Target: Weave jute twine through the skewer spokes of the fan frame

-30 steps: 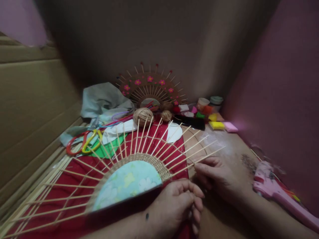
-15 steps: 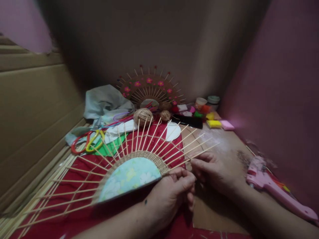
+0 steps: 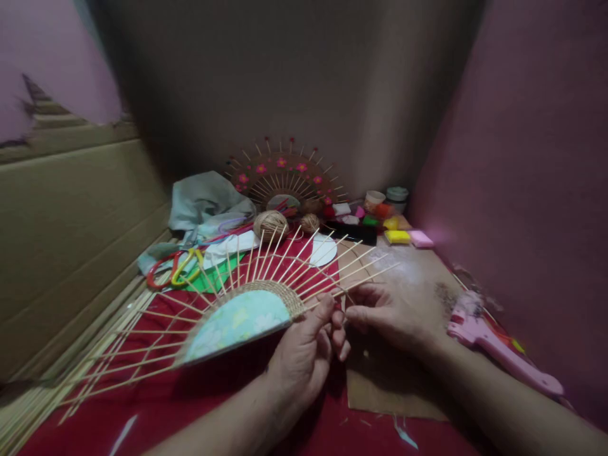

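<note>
A half-round fan of thin wooden sticks lies tilted before me, its centre a light blue floral fabric (image 3: 242, 323) edged by a woven twine band (image 3: 287, 294). My left hand (image 3: 304, 354) is closed on the fan's right end, thumb over the lowest stick there. Close beside it, my right hand (image 3: 392, 313) pinches a thin strand of twine near that stick; its fingertips partly hide the strand. A loose loop of twine (image 3: 304, 259) runs across the sticks farther out.
Behind stand a flower-decorated fan (image 3: 280, 168), a twine ball (image 3: 270, 225) and a smaller one (image 3: 310, 223). Red-and-yellow-handled scissors (image 3: 164, 272) lie left, by a bundle of sticks (image 3: 52, 405). Clay packets (image 3: 397, 237) and a pink glue gun (image 3: 503, 354) are at right, near cardboard (image 3: 394, 392).
My left thumb has moved up over the lowest stick, and my right hand has come in closer to the left. The whole view has shifted slightly.
</note>
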`<action>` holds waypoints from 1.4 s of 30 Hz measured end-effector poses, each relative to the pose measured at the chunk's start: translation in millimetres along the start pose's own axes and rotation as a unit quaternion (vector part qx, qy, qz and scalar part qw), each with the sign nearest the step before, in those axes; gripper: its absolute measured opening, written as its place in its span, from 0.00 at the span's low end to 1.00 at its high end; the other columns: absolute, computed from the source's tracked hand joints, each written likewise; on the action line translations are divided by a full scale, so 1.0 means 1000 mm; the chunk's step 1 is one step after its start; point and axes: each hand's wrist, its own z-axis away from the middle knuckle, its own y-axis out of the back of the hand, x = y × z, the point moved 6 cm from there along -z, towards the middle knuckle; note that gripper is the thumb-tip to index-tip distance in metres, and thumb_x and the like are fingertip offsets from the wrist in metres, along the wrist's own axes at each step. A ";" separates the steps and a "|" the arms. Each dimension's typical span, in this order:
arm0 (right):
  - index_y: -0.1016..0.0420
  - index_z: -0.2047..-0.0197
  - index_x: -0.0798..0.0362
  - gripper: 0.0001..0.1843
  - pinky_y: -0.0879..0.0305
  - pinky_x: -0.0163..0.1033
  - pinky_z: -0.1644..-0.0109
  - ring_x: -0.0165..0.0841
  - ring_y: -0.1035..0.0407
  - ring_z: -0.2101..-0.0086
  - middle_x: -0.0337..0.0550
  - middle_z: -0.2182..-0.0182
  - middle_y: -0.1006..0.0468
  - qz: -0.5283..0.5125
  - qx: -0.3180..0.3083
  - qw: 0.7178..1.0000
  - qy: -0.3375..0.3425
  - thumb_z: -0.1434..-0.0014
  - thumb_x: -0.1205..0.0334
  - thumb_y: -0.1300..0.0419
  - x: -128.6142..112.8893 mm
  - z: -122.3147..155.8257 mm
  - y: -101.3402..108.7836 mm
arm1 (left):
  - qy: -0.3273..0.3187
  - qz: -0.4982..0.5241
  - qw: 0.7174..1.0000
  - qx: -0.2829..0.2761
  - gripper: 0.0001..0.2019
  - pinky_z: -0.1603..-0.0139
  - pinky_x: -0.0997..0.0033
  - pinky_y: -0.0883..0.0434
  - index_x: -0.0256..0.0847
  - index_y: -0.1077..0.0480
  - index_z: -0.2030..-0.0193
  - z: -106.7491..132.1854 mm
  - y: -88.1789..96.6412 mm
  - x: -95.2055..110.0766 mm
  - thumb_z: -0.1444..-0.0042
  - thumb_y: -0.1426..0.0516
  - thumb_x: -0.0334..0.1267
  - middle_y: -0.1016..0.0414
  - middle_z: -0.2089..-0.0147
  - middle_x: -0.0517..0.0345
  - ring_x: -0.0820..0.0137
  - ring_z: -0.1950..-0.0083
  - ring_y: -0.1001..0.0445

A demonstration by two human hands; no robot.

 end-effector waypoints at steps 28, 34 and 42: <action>0.28 0.78 0.55 0.14 0.57 0.31 0.84 0.21 0.50 0.86 0.39 0.83 0.30 0.413 -0.003 0.903 -0.117 0.52 0.53 0.40 -0.050 0.011 0.083 | -0.039 0.079 0.992 0.088 0.04 0.85 0.80 0.45 0.35 0.37 0.73 0.018 0.003 -0.006 0.49 0.45 0.29 0.39 0.79 0.63 0.81 0.83 0.45; 0.28 0.77 0.55 0.13 0.54 0.32 0.82 0.21 0.47 0.85 0.34 0.84 0.35 0.338 0.063 0.939 -0.025 0.54 0.53 0.37 -0.065 0.014 0.093 | -0.020 0.073 0.993 0.087 0.04 0.84 0.80 0.46 0.35 0.38 0.73 0.017 0.006 -0.010 0.48 0.46 0.29 0.39 0.78 0.63 0.82 0.83 0.45; 0.27 0.75 0.55 0.12 0.47 0.32 0.79 0.23 0.42 0.82 0.36 0.84 0.33 0.331 0.115 0.936 0.038 0.54 0.54 0.38 -0.052 -0.006 0.093 | -0.010 0.074 0.994 0.080 0.04 0.84 0.80 0.46 0.35 0.38 0.71 0.022 0.006 -0.013 0.48 0.46 0.29 0.40 0.78 0.63 0.82 0.83 0.46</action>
